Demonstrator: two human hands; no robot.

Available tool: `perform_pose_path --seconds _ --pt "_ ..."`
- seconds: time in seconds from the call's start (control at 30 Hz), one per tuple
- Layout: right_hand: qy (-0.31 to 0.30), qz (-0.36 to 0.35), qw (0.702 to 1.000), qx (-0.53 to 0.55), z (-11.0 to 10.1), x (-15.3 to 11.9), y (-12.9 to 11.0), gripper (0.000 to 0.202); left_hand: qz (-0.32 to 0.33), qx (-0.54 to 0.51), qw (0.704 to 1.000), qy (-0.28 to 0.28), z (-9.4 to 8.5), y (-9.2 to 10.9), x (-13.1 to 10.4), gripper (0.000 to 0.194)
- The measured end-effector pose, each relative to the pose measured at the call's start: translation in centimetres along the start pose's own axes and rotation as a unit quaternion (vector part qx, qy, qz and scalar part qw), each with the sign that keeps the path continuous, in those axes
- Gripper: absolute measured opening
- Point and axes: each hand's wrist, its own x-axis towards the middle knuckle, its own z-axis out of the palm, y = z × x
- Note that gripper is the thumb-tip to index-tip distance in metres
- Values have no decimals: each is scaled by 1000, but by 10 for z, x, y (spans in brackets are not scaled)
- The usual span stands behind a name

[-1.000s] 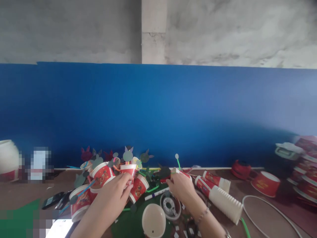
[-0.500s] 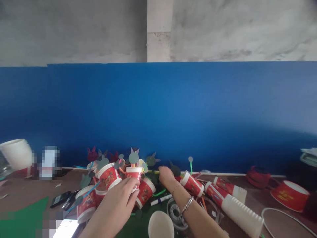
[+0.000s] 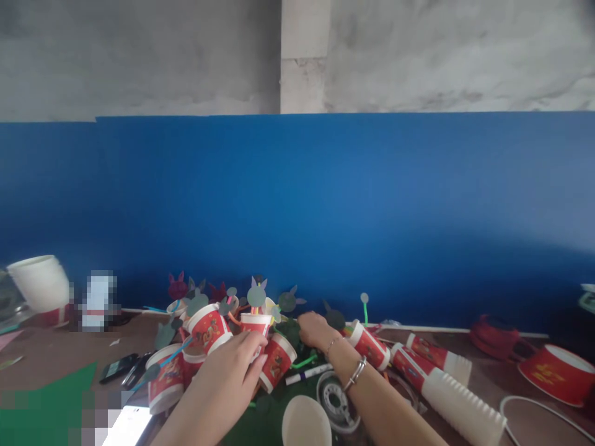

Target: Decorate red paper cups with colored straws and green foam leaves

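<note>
My left hand [image 3: 246, 356] wraps round a small red paper cup [image 3: 256, 321] with a white rim. Out of that cup rises a grey paper rabbit head [image 3: 257, 295] on orange and yellow strips. My right hand [image 3: 313, 329], with a silver bracelet on its wrist, has its fingers curled down among the cups near the back edge. What those fingers hold, if anything, is hidden. Beside the left hand lies a tilted red paper cup [image 3: 277, 359], and several decorated cups such as this one [image 3: 209, 328] crowd its left side. A white marker [image 3: 309, 375] lies between my arms.
Stacked paper cups [image 3: 460, 399] lie on their side at the right, near a red paper bucket [image 3: 560, 371]. A roll of tape [image 3: 335, 401] and an upright white cup [image 3: 307, 421] stand in front. Phones [image 3: 118, 368] lie at left. A blue panel [image 3: 297, 204] rises behind.
The view has shifted slightly, so the things appear a little further right. Both hands keep nearly the same places among the cups; the left still grips its cup.
</note>
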Motion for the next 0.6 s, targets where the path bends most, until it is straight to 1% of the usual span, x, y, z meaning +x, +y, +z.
perform_pose_path --seconds 0.1,0.23,0.33,0.37,0.43,0.53,0.6 --pt "-32 1 999 34 -5 2 2 31 7 -36 999 1 5 -2 1 23" --pt "-69 -18 993 96 -12 5 6 30 31 -82 996 -2 16 -1 2 24" --pt "-55 -20 989 136 -20 4 12 17 48 -116 991 -52 25 6 1 25" --pt "-47 -17 988 148 -22 3 15 16 54 -129 987 -77 29 7 1 26" --pt "-36 -7 985 170 -28 -2 22 22 60 -156 979 -117 38 9 1 30" --pt "-26 22 978 204 -36 -14 35 28 47 -192 971 -135 53 5 4 34" --pt "-12 41 972 231 -40 -26 46 30 22 -206 968 -142 62 1 8 35"
